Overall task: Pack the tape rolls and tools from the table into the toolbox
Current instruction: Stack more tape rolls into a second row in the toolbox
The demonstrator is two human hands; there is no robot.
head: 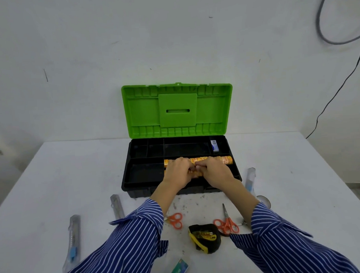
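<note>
The black toolbox point(133, 176) stands open in the middle of the table, its green lid point(177, 109) upright. A wrapped orange stack of tape rolls point(226, 160) lies in the front right tray compartment. A second orange stack point(195, 174) is under both my hands. My left hand point(176, 172) and my right hand point(215, 171) grip it side by side over that compartment. A small blue-white box point(214, 145) sits in the back right compartment.
On the table near me lie two orange scissors point(176, 220) point(226, 223), a black-yellow tape measure point(205, 237), a green-blue small box point(178, 270), packaged utility knives point(73, 242) point(117, 206) point(250, 179) and a clear tape roll point(263, 200).
</note>
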